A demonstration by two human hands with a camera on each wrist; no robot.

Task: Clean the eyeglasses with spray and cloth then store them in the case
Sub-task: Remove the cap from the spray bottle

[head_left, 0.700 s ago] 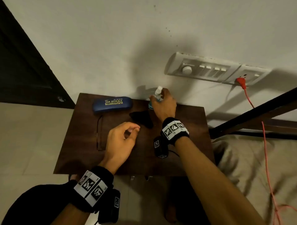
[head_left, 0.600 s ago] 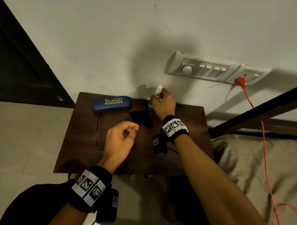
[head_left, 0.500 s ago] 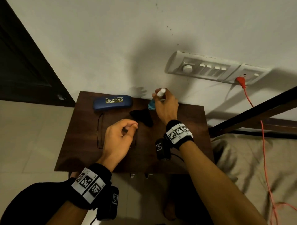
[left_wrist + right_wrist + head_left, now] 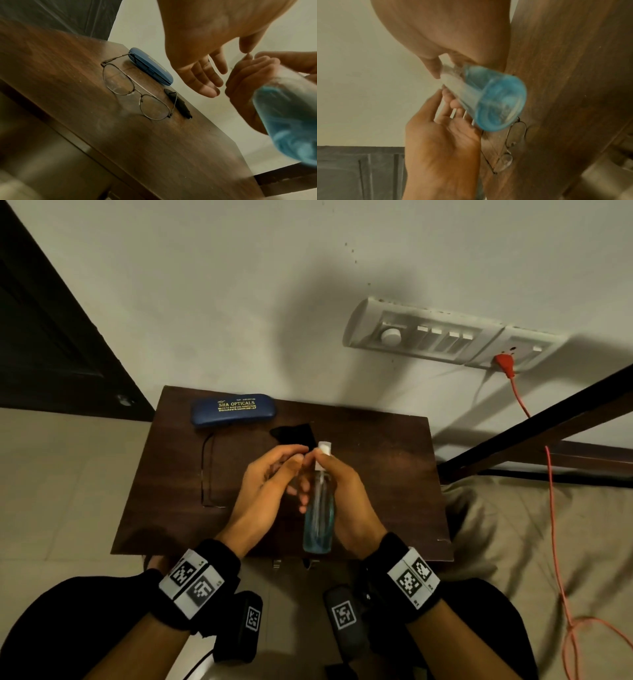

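Right hand has the spray bottle, cap not off yet.

Right hand grips one spray bottle, long axis toward the wall; left hand, fingers loosely spread and holding nothing, sits just beside its nozzle. One pair of eyeglasses lies left of both hands on the table, one blue case and one black cloth at the far edge.

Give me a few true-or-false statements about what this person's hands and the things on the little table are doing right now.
1. The right hand holds the spray bottle. True.
2. The eyeglasses are inside the case. False: they lie open on the table, beside the closed blue case.
3. The left hand grips the black cloth. False: the cloth lies on the table.
4. The bottle holds blue liquid. True.
5. The case is open. False: it is shut.
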